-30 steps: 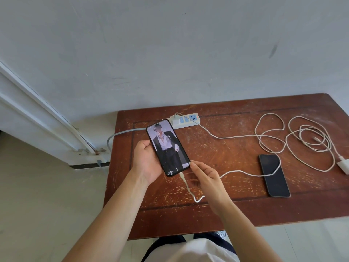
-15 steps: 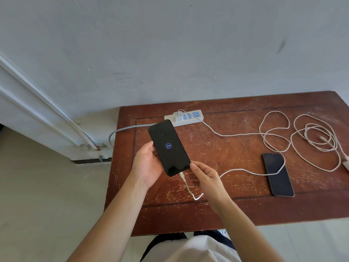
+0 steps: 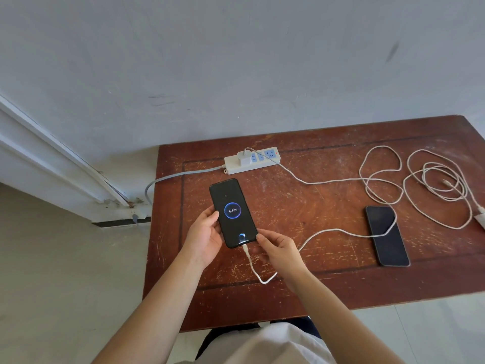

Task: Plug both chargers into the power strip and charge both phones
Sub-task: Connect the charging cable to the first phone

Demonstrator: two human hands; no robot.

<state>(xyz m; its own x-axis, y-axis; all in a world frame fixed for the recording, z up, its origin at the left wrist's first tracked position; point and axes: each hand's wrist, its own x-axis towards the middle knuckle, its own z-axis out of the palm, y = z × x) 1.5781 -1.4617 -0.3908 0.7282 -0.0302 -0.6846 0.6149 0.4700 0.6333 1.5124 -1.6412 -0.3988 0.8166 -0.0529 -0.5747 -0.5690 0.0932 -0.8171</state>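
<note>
A black phone (image 3: pixel 232 212) is held above the brown table (image 3: pixel 301 206), its screen showing a blue charging ring with 43%. My left hand (image 3: pixel 203 236) grips its left edge. My right hand (image 3: pixel 279 249) touches its lower right corner, beside the white cable (image 3: pixel 253 269) plugged into its bottom. That cable runs across a second, dark phone (image 3: pixel 387 235) lying flat on the right, and back to a white charger (image 3: pixel 244 158) plugged into the white power strip (image 3: pixel 252 161). A second charger (image 3: pixel 480 219) with a coiled cable (image 3: pixel 441 189) lies loose at the right edge.
The power strip's grey cord (image 3: pixel 168 178) drops off the table's left side toward the floor. A grey wall stands right behind the table. A white door frame (image 3: pixel 52 158) runs along the left. My white shirt shows at the bottom.
The held phone's screen went from a picture to black with a small ring, then to a larger charging ring showing 43%. Both hands stayed on the phone.
</note>
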